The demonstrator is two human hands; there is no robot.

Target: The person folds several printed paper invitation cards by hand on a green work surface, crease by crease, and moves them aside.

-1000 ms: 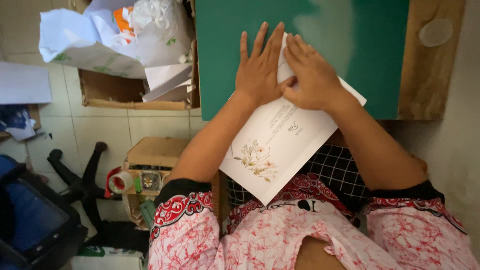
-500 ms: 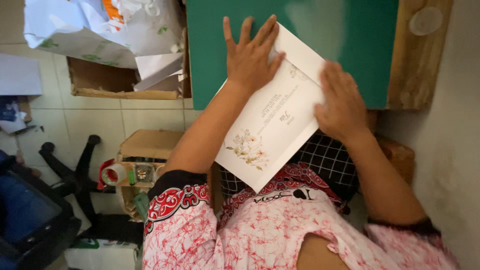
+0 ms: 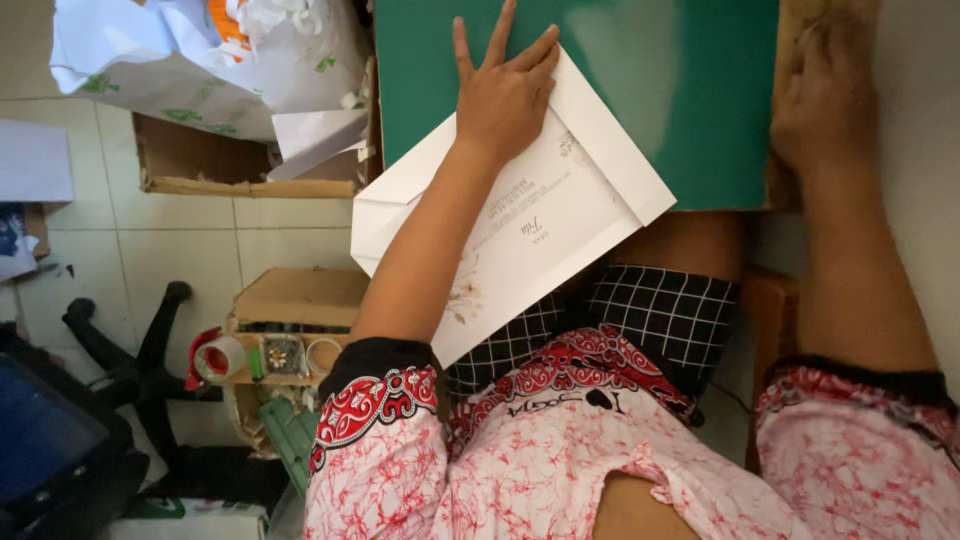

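A large white envelope [image 3: 540,230] is pinned flat under the left hand [image 3: 500,95], whose palm is pressed down with fingers spread, gripping nothing; it appears to be held this way so the paper cannot slide. Part of the envelope rests on the green mat [image 3: 640,90] beneath and beyond that hand, while its near end overhangs the lap. Off to the side, the right hand [image 3: 825,95] is laid on the wooden board's edge [image 3: 790,60], seemingly as a brace; its fingers look loosely curled, but a grip cannot be told.
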